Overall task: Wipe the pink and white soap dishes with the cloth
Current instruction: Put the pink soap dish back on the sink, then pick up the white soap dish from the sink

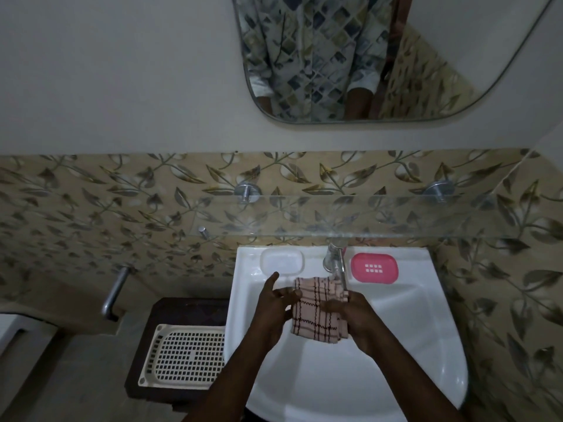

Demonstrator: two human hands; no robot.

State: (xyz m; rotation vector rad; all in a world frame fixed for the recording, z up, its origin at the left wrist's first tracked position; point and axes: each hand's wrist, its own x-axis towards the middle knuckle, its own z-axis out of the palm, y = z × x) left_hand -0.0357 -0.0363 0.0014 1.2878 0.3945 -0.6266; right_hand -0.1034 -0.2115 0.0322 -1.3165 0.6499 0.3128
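Note:
A folded pink checked cloth (316, 309) is held over the white sink basin (396, 345), just below the tap. My right hand (355, 318) grips its right edge. My left hand (275, 303) touches its left edge with the fingers spread. The white soap dish (282, 261) sits on the sink's back ledge, left of the tap and just beyond my left fingertips. The pink soap dish (374, 268), with a white grid of holes, sits on the ledge right of the tap.
A chrome tap (335, 260) rises between the two dishes. A glass shelf (365, 216) juts out above the sink. A cream perforated tray (182, 354) lies on a dark stool to the left. A mirror (365, 56) hangs above.

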